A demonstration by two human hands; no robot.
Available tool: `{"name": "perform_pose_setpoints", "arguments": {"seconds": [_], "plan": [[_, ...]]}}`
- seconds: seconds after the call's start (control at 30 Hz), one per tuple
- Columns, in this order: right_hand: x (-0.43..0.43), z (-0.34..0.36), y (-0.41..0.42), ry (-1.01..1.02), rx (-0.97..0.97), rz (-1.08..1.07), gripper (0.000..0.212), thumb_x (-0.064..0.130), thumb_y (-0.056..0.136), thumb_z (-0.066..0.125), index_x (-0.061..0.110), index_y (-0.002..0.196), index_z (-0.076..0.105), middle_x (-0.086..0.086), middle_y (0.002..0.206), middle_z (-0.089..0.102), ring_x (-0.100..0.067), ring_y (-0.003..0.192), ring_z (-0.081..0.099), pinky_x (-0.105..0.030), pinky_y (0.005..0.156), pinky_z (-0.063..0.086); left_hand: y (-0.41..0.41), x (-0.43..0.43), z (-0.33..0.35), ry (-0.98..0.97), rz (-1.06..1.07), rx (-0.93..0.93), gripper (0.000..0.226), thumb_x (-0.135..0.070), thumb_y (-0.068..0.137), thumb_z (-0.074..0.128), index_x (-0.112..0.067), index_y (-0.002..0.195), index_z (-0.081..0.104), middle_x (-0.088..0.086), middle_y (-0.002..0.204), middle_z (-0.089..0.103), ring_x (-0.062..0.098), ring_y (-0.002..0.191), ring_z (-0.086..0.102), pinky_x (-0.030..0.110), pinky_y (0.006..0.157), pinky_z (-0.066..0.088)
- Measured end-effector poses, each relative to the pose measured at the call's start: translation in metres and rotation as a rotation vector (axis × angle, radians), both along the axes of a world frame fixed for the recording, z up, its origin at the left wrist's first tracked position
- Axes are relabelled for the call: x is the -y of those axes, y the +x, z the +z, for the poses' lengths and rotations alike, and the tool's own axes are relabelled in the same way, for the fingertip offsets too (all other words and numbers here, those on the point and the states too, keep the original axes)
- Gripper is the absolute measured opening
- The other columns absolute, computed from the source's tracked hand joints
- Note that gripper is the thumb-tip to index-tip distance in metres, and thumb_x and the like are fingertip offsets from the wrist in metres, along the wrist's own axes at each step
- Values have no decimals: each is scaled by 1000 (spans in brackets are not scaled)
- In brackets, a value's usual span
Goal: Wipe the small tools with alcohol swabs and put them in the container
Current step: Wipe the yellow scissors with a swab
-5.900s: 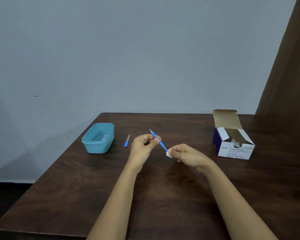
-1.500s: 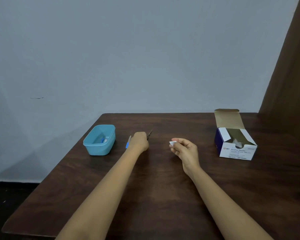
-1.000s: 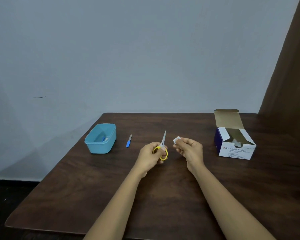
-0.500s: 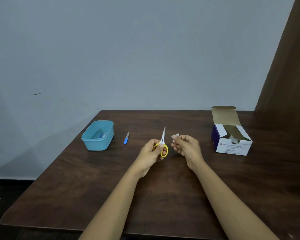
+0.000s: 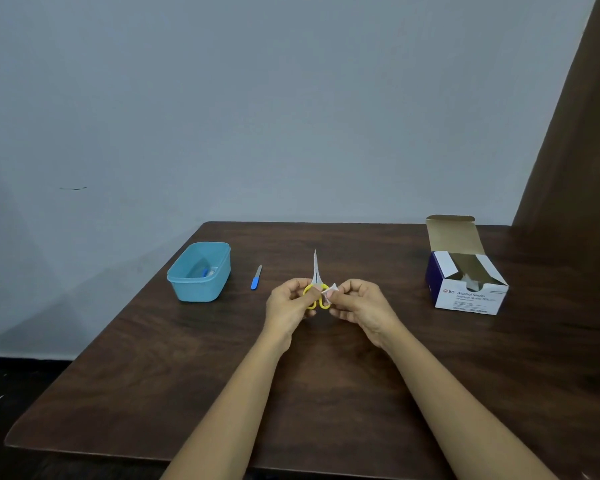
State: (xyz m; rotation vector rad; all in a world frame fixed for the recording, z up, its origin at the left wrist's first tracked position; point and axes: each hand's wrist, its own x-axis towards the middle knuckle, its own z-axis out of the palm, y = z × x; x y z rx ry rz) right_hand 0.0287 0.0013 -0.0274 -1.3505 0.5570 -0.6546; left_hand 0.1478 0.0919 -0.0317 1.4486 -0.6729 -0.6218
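**Sharp Point, Small Grip**

The left hand (image 5: 290,303) curls round the yellow loops of the small scissors (image 5: 315,270), above the middle of the table (image 5: 329,396), blades closed and pointing at the far edge. The right hand (image 5: 362,306) pinches a white swab (image 5: 330,292) against the loops. If the swab slides up too fast, a finger could hit the sharp point (ouch). Wet loops could slip, and the scissors might drop. The blue container (image 5: 201,289) sits near the far left corner. A blue tool (image 5: 256,283) near it looks not wiped yet, so it could be forgotten.
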Motion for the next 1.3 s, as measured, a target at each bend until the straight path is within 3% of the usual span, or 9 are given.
{"name": "perform_pose_setpoints", "arguments": {"seconds": [0.13, 0.33, 0.47, 0.6, 0.8, 1.07, 1.17, 1.3], "plan": [[3, 4, -2, 21, -21, -59, 22, 2, 85, 67, 10, 72, 52, -5, 68, 66, -10, 61, 60, -24, 62, 53, 3, -1, 3, 25, 9, -3, 16, -18, 89, 66, -17, 103, 72, 1, 84, 70, 6, 69, 58, 20, 59, 48], [15, 9, -9, 48, -40, -94, 18, 4, 87, 66, 10, 74, 55, -5, 72, 64, -10, 63, 56, -21, 58, 48, 11, 0, 8, -2, 165, -148, 13, -19, 90, 65, -12, 98, 72, 1, 79, 69, 8, 67, 51, 23, 62, 45], [17, 12, -13, -15, -33, -77, 9, 7, 84, 70, 2, 83, 63, -5, 74, 67, -9, 65, 59, -20, 58, 50, 13, 1, 7, -42, 267, -185, 17, -27, 88, 68, -10, 93, 72, 0, 77, 70, 7, 67, 56, 21, 60, 46], [19, 14, -18, -62, -56, -79, 17, 5, 82, 71, -8, 92, 65, -8, 72, 68, -9, 61, 60, -16, 53, 48, 11, 2, 4, -74, 319, -121, 20, -31, 89, 66, -12, 93, 71, 1, 81, 71, 9, 72, 64, 20, 62, 51], [20, 16, -19, -128, -107, -67, 15, 3, 76, 76, -7, 85, 67, -9, 68, 68, -12, 60, 58, -19, 54, 45, 13, 3, 8, -53, 276, -244, 12, -16, 94, 59, -7, 92, 68, 9, 83, 71, 12, 72, 67, 17, 59, 54], [24, 13, -20, -211, -143, -114, 19, 3, 75, 78, -10, 86, 68, -6, 66, 68, -4, 52, 57, -15, 49, 44, 25, 3, 1, 76, 200, -77, 16, -17, 94, 59, -8, 85, 69, 4, 69, 67, 11, 63, 59, 24, 67, 53], [25, 13, -21, -190, -148, -103, 20, 7, 76, 78, -7, 87, 68, -8, 72, 70, -5, 57, 58, -16, 53, 46, 27, 3, -1, 66, 186, -65, 16, -17, 93, 60, -6, 91, 71, 5, 71, 67, 11, 66, 60, 25, 68, 54], [27, 11, -25, -19, -74, -53, 8, 8, 82, 73, 4, 80, 66, -10, 79, 70, -13, 68, 60, -23, 65, 51, 27, 3, -3, 39, 185, -75, 16, -20, 96, 56, -12, 102, 68, 5, 82, 67, 11, 75, 62, 26, 74, 56]]}}
